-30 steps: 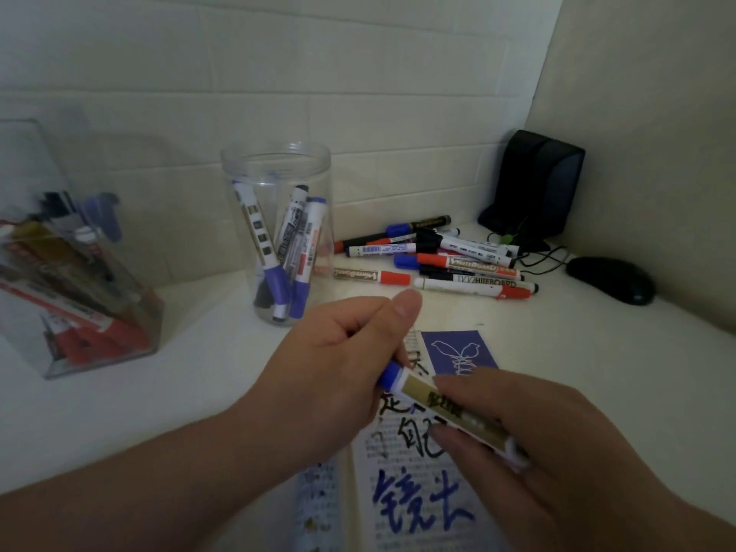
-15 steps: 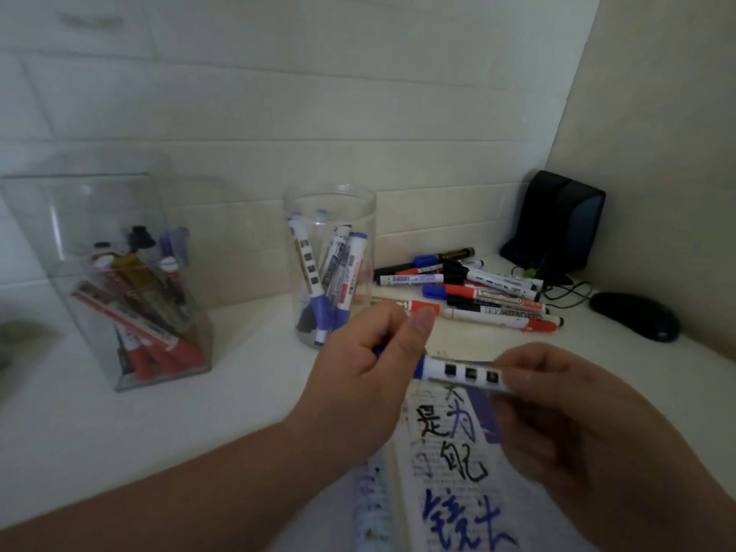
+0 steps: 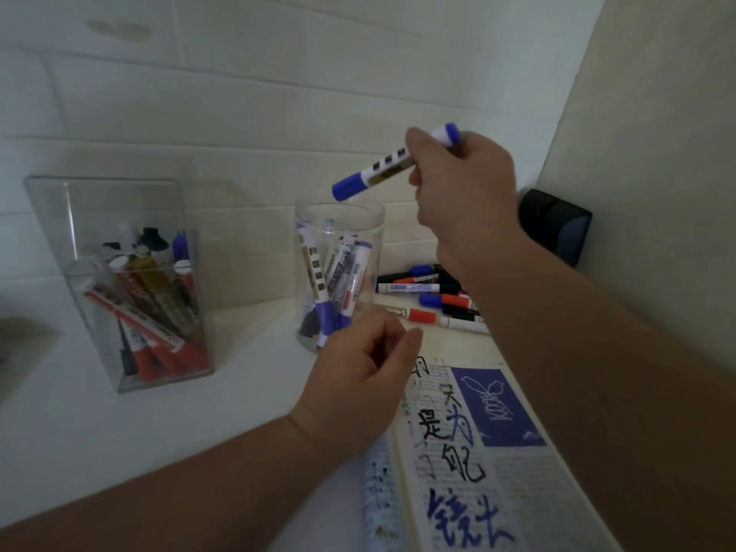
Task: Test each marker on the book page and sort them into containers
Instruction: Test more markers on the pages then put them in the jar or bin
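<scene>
White desk (image 3: 79, 432) in a tiled-wall (image 3: 239, 93) corner. Right hand (image 3: 458, 185) pinches a blue marker (image 3: 378, 171), tilted above the round jar (image 3: 338, 229). Left hand (image 3: 358, 388), loosely curled and holding nothing, hovers at the open book's (image 3: 490, 464) edge.

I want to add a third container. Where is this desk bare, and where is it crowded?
Bare desk: between the square box and the round jar, and in front of that box, left of the left forearm. Crowded: loose markers right of the jar; the open book fills the near right.
</scene>
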`<state>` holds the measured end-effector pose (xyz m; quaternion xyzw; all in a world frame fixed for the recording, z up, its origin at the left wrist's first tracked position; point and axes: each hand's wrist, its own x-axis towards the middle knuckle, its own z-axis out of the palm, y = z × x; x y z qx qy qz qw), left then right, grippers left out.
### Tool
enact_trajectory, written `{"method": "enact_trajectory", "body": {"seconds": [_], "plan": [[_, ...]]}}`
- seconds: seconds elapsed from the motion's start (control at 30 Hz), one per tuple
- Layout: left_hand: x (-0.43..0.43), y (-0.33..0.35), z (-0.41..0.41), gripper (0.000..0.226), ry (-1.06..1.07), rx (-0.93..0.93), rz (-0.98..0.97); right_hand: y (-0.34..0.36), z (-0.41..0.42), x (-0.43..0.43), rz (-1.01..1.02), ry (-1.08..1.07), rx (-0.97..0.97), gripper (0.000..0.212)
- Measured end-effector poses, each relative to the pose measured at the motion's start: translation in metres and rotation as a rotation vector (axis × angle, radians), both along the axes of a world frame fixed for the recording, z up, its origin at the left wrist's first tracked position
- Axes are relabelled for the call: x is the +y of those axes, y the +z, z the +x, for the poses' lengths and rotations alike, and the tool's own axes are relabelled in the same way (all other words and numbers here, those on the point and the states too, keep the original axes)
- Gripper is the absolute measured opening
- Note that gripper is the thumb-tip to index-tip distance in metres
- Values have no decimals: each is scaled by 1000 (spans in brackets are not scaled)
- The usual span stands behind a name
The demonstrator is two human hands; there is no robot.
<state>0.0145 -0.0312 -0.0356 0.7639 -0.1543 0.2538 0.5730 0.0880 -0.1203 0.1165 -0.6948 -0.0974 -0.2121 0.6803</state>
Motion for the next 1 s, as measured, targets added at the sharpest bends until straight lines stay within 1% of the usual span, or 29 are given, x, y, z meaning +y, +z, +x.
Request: {"method": "enact_trajectory", "body": {"seconds": [0.1, 0.17, 0.23, 0.3, 0.33, 0.4, 0.43, 0.47, 0.5, 0.53, 0.57, 0.63, 0.67, 0.7, 0.73, 0.77, 0.8, 0.83, 0.9, 0.93, 1.0], "plan": [[-1, -1, -1, 29, -10, -70, 136, 0, 15, 8, -201, -53, -10, 30], [-2, 1, -2, 29, -19, -88, 205, -2, 22, 11, -324, -55, -28, 26], [-3, 1, -2, 30, -45, -82, 254, -7, 24, 16, -358, -27, -55, 18], [-4, 1, -1, 31, -65, -59, 297, -16, 26, 20, -390, -19, -119, 33], [-4, 0, -2, 32, -77, -45, 309, -20, 27, 22, -437, -40, -162, 31], [-5, -1, -1, 33, -93, -25, 307, -22, 27, 22, -619, -100, -219, 13], [-5, -2, 0, 33, -95, -21, 305, -22, 27, 21, -731, -111, -214, 22], [-5, -2, 0, 34, -98, -22, 305, -22, 27, 19, -835, -94, -191, 38], [-5, -2, 1, 35, -102, -25, 310, -23, 25, 17, -906, -69, -180, 50], [-5, -3, 1, 35, -106, -23, 317, -23, 24, 14, -928, -55, -205, 53], [-5, -3, 1, 36, -107, -14, 323, -25, 22, 11, -904, -58, -264, 49], [-4, -3, 1, 35, -104, 12, 328, -27, 26, -2, -723, -142, -371, 32], [-4, -3, 1, 34, -100, 18, 330, -28, 28, -11, -622, -191, -377, 27], [-5, -3, 1, 34, -94, 20, 335, -31, 33, -21, -560, -220, -335, 25], [-5, -3, 1, 34, -87, 22, 346, -36, 38, -32, -551, -226, -253, 25], [-6, -2, 1, 34, -83, 22, 357, -43, 43, -43, -597, -209, -151, 22], [-6, -2, 1, 34, -84, 21, 365, -53, 46, -52, -702, -178, -37, 17], [-7, -2, 2, 34, -88, 20, 372, -65, 48, -60, -851, -135, 69, 12], [-7, -3, 3, 34, -98, 20, 384, -91, 46, -72, -1121, -31, 221, 4], [-7, -3, 3, 34, -106, 20, 387, -101, 43, -74, -1208, 10, 241, 11], [-7, -4, 5, 32, -139, 41, 395, -117, 38, -74, -1292, 50, 209, 35]]}}
